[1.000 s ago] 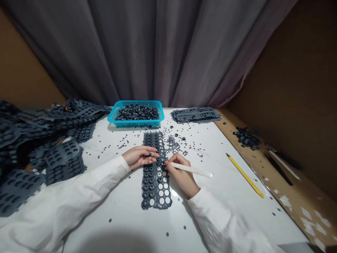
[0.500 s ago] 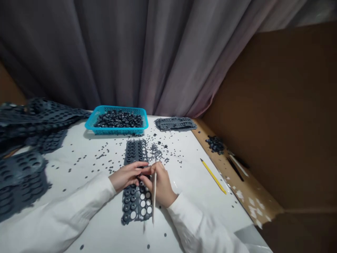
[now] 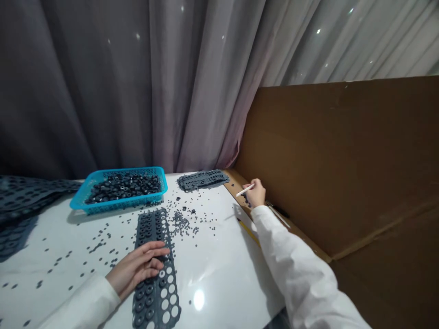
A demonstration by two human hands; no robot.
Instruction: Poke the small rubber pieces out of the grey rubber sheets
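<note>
A dark rubber strip [image 3: 151, 301] with rows of round rings and open holes lies on the white table. My left hand [image 3: 140, 265] rests across its middle, fingers spread and holding nothing. Out at the table's right edge, my right hand [image 3: 255, 193] has its fingers closed round a thin white stick [image 3: 245, 190], over the pile of small black pieces [image 3: 246, 200]. The hand hides most of that pile. Small dark discs [image 3: 180, 221] are scattered on both sides of the strip.
A blue basket [image 3: 120, 198] full of black pieces stands at the back left, beside dark perforated sheets [image 3: 30, 196]. Stacked strips [image 3: 203, 180] lie at the back. A yellow pencil-like tool [image 3: 249, 232] lies under the right sleeve, near a cardboard wall [image 3: 343, 160].
My right hand has left the strip and moved right to the black pile, carrying the white stick. My left hand stays on the strip, now with fingers free. The view has turned right.
</note>
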